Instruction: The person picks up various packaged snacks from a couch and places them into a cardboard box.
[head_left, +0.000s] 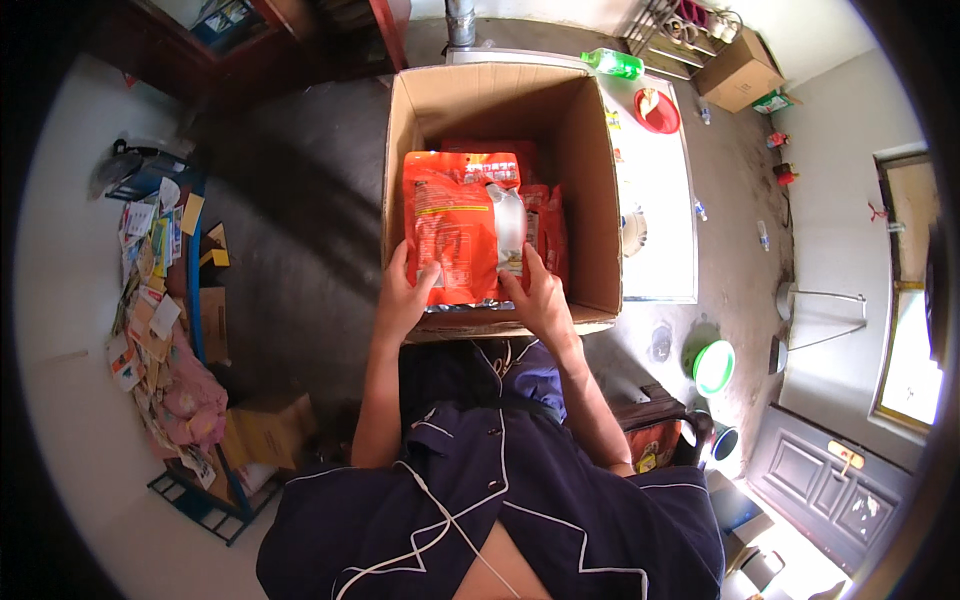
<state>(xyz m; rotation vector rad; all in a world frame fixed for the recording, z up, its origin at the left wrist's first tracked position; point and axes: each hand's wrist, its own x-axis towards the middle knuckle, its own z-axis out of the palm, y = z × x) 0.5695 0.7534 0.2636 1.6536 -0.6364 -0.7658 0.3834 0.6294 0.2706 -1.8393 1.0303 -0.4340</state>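
Observation:
Both my hands hold one red plastic food pouch (457, 232) over the open top of a cardboard box (495, 79). My left hand (409, 292) grips the pouch's lower left edge, thumb on the front. My right hand (538, 291) grips its lower right edge beside a silvery panel. The pouch bears printed writing. Below and behind it, more red pouches (553, 232) lie inside the box, partly hidden by the held one.
A white-topped table (660, 262) stands right of the box, bearing a green bottle (613, 64) and a red bowl (657, 112). A green-rimmed basin (712, 367) is on the floor at right. Papers (150, 315) are heaped at the left.

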